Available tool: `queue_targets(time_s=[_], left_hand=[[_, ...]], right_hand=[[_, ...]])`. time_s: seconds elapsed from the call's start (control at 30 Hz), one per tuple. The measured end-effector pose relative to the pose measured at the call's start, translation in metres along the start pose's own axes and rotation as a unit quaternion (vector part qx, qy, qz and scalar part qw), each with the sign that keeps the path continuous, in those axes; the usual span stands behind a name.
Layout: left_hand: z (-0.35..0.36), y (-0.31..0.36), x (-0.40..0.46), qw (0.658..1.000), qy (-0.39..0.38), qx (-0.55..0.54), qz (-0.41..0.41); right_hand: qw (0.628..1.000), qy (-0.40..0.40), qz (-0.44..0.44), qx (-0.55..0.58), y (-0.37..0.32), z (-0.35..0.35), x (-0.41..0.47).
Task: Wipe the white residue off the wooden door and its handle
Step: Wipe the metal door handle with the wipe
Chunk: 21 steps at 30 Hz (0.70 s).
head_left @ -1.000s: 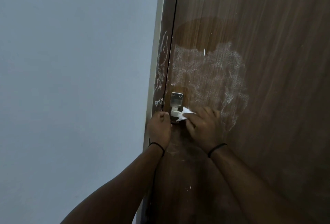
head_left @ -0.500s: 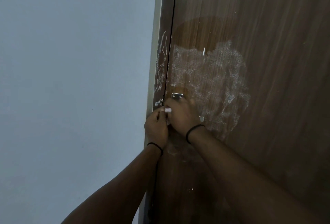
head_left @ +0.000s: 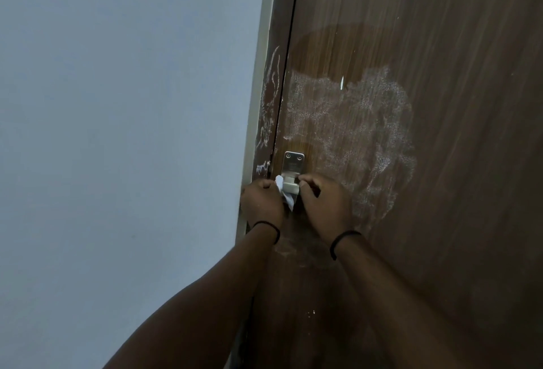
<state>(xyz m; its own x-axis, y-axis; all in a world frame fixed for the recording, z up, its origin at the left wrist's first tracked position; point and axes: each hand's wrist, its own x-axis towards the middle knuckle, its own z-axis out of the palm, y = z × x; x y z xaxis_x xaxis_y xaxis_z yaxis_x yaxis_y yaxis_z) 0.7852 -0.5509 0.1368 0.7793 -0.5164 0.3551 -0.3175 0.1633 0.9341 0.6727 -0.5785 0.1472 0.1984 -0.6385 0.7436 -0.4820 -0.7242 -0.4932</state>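
The wooden door [head_left: 440, 133] was shown filling the right half of the head view, with a pale wall [head_left: 117, 133] at 9 o'clock. The metal handle [head_left: 292, 171] was mounted near the door's left edge, at about the centre of the frame. A white wipe [head_left: 283, 192], apparently paper or cloth, was wrapped against the lower part of the handle. The left hand [head_left: 261, 202] was seen at 7 o'clock of the handle, its fingers [head_left: 266, 184] clenched on the wipe's left end. The right hand [head_left: 324, 207] was placed at 5 o'clock of the handle, its fingers [head_left: 307, 185] curled shut beside the bracket; whether the wipe's other end was gripped there could not be told. A thin black band was worn on each wrist.

Progress was judged as early to middling. The handle's upper plate appeared clean, and a darker, seemingly wiped arc was visible on the door at 12 o'clock of the residue. A broad patch of white residue [head_left: 358, 130] remained on the door from 12 to 3 o'clock of the handle. Further white streaks [head_left: 269, 104] were left on the door frame [head_left: 274, 30] at 11 o'clock, and small flecks were scattered on the door at 6 o'clock. The handle step was judged to be under way, with most of the door surface still to be wiped.
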Motion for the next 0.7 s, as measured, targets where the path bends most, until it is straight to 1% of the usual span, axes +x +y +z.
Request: queue_targets(time_s=[0.13,0.27,0.33,0.4,0.5,0.67,0.7], left_hand=[[0.006,-0.01,-0.01,0.999,0.009,0.024,-0.023],[0.008,-0.007,-0.012,0.998,0.017,0.001,-0.065],[0.009,0.008,-0.005,0.998,0.025,-0.023,-0.06],[0.007,0.025,0.004,0.999,0.02,-0.032,-0.038],[0.004,0.028,0.006,1.0,0.006,0.013,-0.013],[0.002,0.006,-0.013,0.993,-0.008,0.117,-0.009],[0.001,0.006,-0.013,0.993,-0.013,0.118,-0.015]], right_hand=[[0.999,-0.009,-0.009,-0.041,0.007,0.0,-0.004],[0.997,-0.018,-0.01,-0.077,0.004,0.0,-0.002],[0.995,-0.022,-0.013,-0.093,0.002,0.0,-0.002],[0.994,-0.022,-0.011,-0.102,0.001,0.0,-0.003],[0.995,-0.019,-0.011,-0.101,0.002,0.001,-0.006],[0.995,-0.036,0.0,-0.097,0.002,0.002,-0.009],[0.995,-0.04,0.001,-0.097,0.001,0.001,-0.009]])
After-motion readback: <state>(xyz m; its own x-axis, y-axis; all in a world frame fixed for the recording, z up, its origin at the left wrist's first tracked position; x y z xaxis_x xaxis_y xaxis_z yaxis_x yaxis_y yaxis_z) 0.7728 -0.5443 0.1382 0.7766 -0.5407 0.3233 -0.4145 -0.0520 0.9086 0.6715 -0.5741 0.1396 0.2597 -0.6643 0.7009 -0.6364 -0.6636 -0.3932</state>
